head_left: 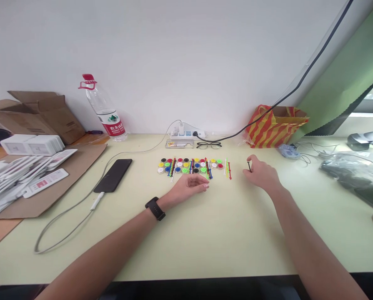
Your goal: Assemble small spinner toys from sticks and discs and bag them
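Pinched a short black stick (pixel 249 166) between thumb and index finger of the right hand (pixel 263 173), off the right end of the laid-out pieces; could not tell whether touching the tabletop (pixel 230 233) or just above. Had the left hand (pixel 186 187) loosely curled with fingers parted, apparently holding nothing, just on the near-edge side of the small round pieces (pixel 186 165). Showed these, with coloured tops, in short rows nearer the tabletop's back edge than its front edge, roughly midway between left and right edges, with crowded bundles of coloured sticks (pixel 191 166) between groups. Ended toward the right edge in three sparser sticks (pixel 230 171): white, yellow-green and red. Looked well advanced, to judge by three full-seeming bundles and many round pieces already in line; seemed unfinished at the right end, with fewer sticks, apparently fewer round pieces in the last group, and the black stick not yet set among them. Could not count the packed bundles exactly. Farther out, included glasses (pixel 209 143) by the back edge, a phone (pixel 113 176) toward the left edge and a striped bag (pixel 269 131) toward the back right corner.
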Demonstrator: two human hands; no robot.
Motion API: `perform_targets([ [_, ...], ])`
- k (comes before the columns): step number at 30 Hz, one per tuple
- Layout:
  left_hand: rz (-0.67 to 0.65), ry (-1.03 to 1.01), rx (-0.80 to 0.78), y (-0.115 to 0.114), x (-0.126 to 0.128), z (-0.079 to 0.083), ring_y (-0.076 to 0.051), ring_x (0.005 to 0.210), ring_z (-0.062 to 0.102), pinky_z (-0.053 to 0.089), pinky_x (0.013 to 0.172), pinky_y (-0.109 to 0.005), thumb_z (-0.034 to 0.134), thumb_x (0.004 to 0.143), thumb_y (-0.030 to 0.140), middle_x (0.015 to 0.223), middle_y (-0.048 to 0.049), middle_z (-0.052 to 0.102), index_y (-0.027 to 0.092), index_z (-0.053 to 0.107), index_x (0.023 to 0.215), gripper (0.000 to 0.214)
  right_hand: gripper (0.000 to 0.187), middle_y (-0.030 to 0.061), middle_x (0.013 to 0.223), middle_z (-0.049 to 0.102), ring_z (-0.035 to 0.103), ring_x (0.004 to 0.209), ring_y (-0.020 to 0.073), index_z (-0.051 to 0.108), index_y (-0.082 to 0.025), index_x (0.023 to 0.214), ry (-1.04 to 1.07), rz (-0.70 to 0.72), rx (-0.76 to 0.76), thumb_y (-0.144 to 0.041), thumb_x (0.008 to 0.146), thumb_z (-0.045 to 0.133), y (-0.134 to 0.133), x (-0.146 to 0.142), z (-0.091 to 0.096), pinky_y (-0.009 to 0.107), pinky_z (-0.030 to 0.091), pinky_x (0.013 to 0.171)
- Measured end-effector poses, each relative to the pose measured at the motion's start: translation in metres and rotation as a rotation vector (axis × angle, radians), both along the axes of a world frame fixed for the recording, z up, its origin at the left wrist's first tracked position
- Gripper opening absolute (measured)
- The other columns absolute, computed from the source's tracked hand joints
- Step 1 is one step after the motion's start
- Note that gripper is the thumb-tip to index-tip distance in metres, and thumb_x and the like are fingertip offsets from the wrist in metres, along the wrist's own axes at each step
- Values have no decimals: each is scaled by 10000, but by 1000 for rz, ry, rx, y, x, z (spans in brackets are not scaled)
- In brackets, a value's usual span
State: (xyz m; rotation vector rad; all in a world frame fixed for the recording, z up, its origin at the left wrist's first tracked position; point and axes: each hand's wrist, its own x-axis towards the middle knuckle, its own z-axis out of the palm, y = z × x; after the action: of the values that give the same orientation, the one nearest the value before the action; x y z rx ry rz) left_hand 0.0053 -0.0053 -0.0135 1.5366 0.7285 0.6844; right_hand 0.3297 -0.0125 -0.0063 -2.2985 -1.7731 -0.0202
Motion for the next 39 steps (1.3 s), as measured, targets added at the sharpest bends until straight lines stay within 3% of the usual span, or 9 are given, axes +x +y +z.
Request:
perform_targets([
  [3,0,4,-1,0,0,0,-202,941,723,573,908,-353,816,829,442,1012,-100,766,155,759,1057,372,329,64,781,689,661,723,279,548,-231,1165,-48,-46,-23,-303,846,586,1,9,-3,332,368,622],
  [7,0,11,4,0,-1,0,-197,936,720,573,905,-349,809,838,440,1014,-98,763,159,757,1063,364,270,52,788,689,654,750,266,573,-240,1153,-17,-4,75,-325,897,563,4,6,-7,339,383,631],
  [12,-3,9,6,0,0,-3,-216,972,724,575,924,-369,795,848,457,1023,-104,764,160,759,1065,369,244,85,1031,713,623,989,271,628,-235,1161,-21,299,234,-301,961,506,6,-20,-19,370,459,789],
  [16,6,15,17,0,0,-3,-217,964,724,577,908,-362,805,836,463,1001,-102,765,158,762,1057,380,324,115,1168,682,563,1073,300,657,-235,1246,-118,446,209,-256,990,459,7,-38,-31,419,453,883],
  [20,0,15,22,0,0,-3,-223,981,722,574,922,-371,798,842,465,1021,-105,760,154,757,1064,384,329,116,1156,683,546,1078,308,667,-244,1239,-112,466,212,-220,993,448,10,-44,-35,443,440,900],
  [27,-3,17,23,0,0,-1,-219,969,719,574,903,-364,799,838,466,1004,-97,762,161,762,1055,376,167,100,1044,693,554,1004,298,629,-241,964,4,509,233,-186,968,472,10,-49,-28,437,431,859],
  [34,-8,16,15,-1,0,1,-218,960,718,573,907,-369,807,829,475,1003,-99,761,159,765,1050,389,112,104,1105,681,561,1104,298,550,-232,977,69,486,383,-207,980,441,2,-53,-12,427,410,911],
  [39,-10,22,16,0,0,0,-226,985,719,572,918,-374,802,836,471,1029,-104,760,156,758,1064,392,123,92,973,659,617,935,269,483,-236,969,209,458,338,-255,1019,372,1,-53,-13,402,441,855],
])
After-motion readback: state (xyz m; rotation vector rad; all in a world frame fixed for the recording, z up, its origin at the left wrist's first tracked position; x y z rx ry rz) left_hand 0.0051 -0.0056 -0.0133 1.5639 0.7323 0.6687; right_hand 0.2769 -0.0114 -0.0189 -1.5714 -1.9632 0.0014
